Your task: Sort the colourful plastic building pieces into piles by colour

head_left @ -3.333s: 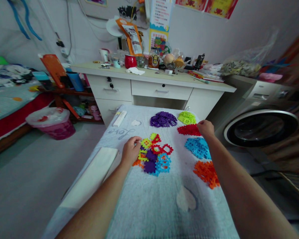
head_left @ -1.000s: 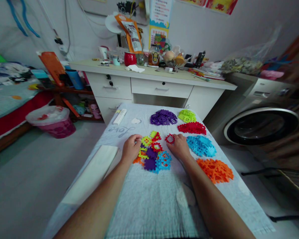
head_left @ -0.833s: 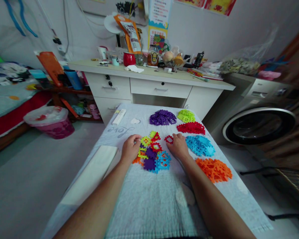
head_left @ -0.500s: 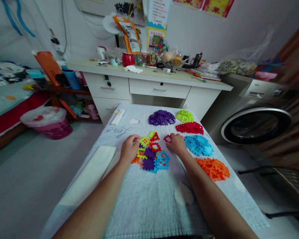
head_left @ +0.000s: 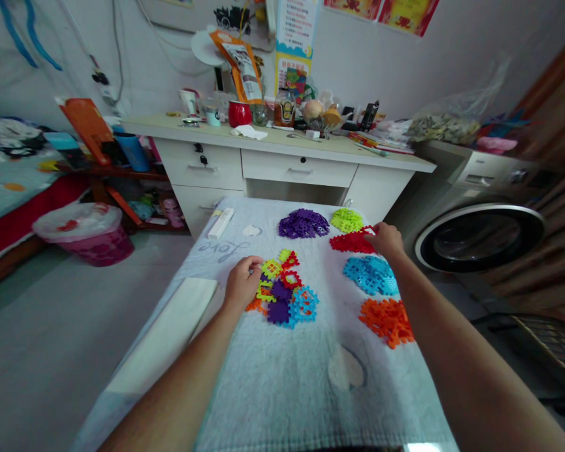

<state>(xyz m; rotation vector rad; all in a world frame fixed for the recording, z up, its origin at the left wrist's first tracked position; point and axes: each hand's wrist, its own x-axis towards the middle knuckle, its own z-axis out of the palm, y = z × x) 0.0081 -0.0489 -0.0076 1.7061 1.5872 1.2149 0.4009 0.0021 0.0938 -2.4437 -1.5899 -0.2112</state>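
Observation:
A mixed heap of coloured plastic tiles [head_left: 285, 292] lies in the middle of the pale blue cloth [head_left: 282, 383]. My left hand [head_left: 242, 284] rests with curled fingers on the heap's left edge. My right hand [head_left: 387, 240] reaches over the red pile [head_left: 351, 242], fingers closed at its right edge; whether it holds a red tile I cannot make out. Sorted piles lie around it: purple [head_left: 304, 224], lime green [head_left: 347, 220], blue [head_left: 370, 275] and orange [head_left: 386, 320].
A white desk [head_left: 282, 163] crowded with cups and bottles stands behind the cloth-covered surface. A washing machine [head_left: 480, 232] is at the right. A pink bin [head_left: 82, 233] and a bed [head_left: 14, 188] are at the left. A white tube [head_left: 220, 223] lies on the cloth.
My right hand took a red tile from beside the mixed heap and moved up and right to the red pile. My left hand stayed on the heap.

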